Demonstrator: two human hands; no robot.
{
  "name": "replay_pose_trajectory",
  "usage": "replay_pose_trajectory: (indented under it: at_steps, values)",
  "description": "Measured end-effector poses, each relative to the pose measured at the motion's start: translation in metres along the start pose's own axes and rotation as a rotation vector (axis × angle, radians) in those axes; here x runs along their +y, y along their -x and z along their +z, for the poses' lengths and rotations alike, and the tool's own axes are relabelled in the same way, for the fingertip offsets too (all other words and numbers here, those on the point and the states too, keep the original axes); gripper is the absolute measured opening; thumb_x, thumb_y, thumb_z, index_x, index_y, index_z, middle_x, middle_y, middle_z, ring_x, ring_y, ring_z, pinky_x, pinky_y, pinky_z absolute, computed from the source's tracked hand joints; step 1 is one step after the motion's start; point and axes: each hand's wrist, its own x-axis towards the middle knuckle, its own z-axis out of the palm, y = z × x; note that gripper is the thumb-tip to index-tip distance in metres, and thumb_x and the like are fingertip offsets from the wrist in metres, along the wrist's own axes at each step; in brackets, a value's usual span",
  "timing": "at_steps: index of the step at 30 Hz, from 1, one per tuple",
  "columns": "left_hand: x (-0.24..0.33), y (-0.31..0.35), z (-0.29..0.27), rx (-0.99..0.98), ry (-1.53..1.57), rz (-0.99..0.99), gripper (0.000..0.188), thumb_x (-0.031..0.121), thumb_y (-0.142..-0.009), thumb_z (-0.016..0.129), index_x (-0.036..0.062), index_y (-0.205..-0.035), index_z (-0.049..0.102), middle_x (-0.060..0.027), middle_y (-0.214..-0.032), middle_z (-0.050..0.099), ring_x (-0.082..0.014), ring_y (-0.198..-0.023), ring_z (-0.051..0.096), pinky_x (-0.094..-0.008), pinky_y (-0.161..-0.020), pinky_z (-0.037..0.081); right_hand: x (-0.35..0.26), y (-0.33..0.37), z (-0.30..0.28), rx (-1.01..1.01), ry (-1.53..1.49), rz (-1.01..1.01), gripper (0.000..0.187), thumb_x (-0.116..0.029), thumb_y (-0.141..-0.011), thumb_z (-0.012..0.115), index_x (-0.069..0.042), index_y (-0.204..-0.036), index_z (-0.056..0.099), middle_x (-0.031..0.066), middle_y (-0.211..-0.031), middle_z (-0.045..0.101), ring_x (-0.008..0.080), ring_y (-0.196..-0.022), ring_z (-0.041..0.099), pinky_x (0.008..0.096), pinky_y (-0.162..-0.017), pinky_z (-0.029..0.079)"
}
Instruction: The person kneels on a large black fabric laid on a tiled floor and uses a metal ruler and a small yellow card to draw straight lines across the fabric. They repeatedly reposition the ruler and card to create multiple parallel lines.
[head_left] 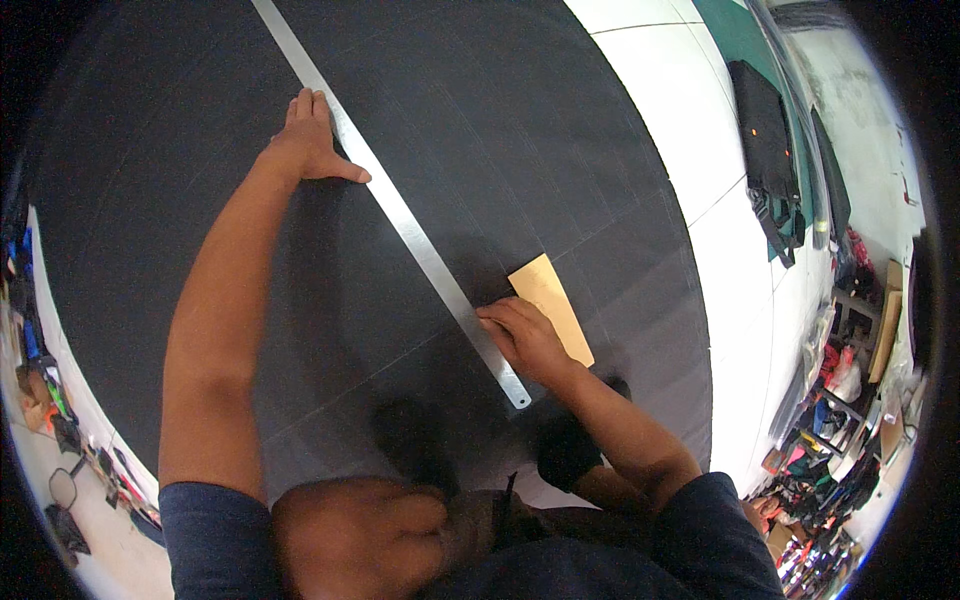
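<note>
A long metal ruler point(405, 225) lies slantwise across a wide sheet of black fabric point(450, 130), its holed end close to my body. Against its left edge my left hand point(308, 145) is open, with fingers together and the thumb stretched out onto the metal. Near the ruler's lower end, my right hand point(530, 340) is closed, its fingertips bunched at the right edge. Whatever those fingertips may pinch is hidden. Partly under the right hand rests a tan rectangular card point(555, 300). Thin pale lines run over the fabric.
White floor tiles point(650, 90) border the fabric on the right. A black bag point(765, 130) with straps lies at the upper right. Piles of mixed goods point(820, 450) crowd the right side, and more clutter point(60, 420) stands at the far left.
</note>
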Motion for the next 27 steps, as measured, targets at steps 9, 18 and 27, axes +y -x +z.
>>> replay_pose_trajectory:
  at_steps: [9, 18, 27]
  values:
    - [0.001, 0.004, -0.007, -0.046, 0.023, -0.021, 0.167, 0.069, -0.042, 0.097, -0.0064, -0.162, 0.009, -0.0278, -0.17, 0.007, -0.0436, -0.159, 0.011, -0.0705, -0.116, 0.035, 0.005, -0.04, 0.003, -0.097, 0.235, -0.211, 0.018, -0.012, -0.098, 0.068, -0.003, -0.113, 0.07, 0.0152, -0.107, 0.071, 0.0343, -0.102, 0.068, 0.0455, -0.09, 0.055]
    - [0.015, 0.016, -0.025, -0.112, 0.011, -0.081, 0.162, 0.064, -0.047, 0.098, -0.0073, -0.162, 0.009, -0.0268, -0.171, 0.006, -0.0427, -0.159, 0.012, -0.0699, -0.116, 0.034, -0.002, -0.244, 0.021, 0.04, 0.038, -0.367, 0.015, -0.013, -0.1, 0.063, -0.001, -0.107, 0.068, 0.0179, -0.104, 0.07, 0.0374, -0.099, 0.068, 0.0479, -0.089, 0.054]
    - [0.018, 0.022, -0.032, -0.09, 0.083, -0.073, 0.16, 0.057, -0.043, 0.101, -0.0067, -0.161, 0.014, -0.0258, -0.171, 0.01, -0.041, -0.159, 0.016, -0.0701, -0.116, 0.035, -0.025, -0.398, 0.026, 0.099, -0.021, -0.36, 0.025, -0.023, -0.1, 0.061, -0.003, -0.109, 0.073, 0.02, -0.109, 0.073, 0.0412, -0.104, 0.068, 0.0493, -0.092, 0.054]
